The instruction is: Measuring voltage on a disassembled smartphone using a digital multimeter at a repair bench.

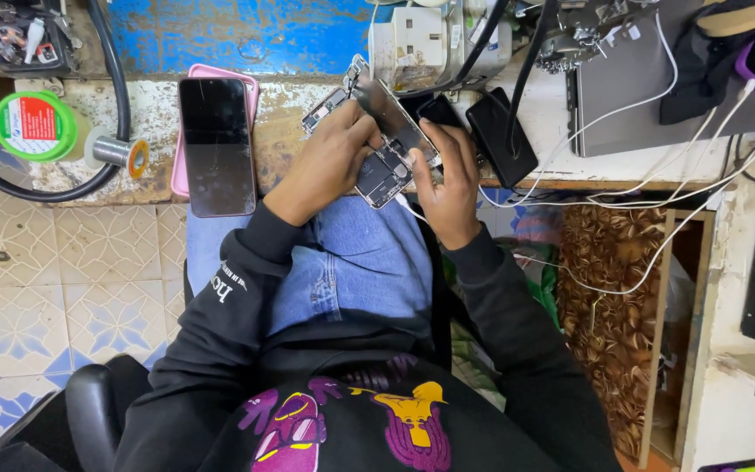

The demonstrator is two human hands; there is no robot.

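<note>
An opened phone, its back off and its circuit parts showing, is held over my lap at the bench edge. My left hand grips its left side. My right hand holds its right side, fingers curled around the frame. A silvery panel hinges up from the phone towards the bench. Both sleeves are black.
A dark phone lies on a pink case on the worn bench. A green solder spool, black hose, black device, white power strip, grey laptop and white cables crowd the bench. Tiled floor lies left.
</note>
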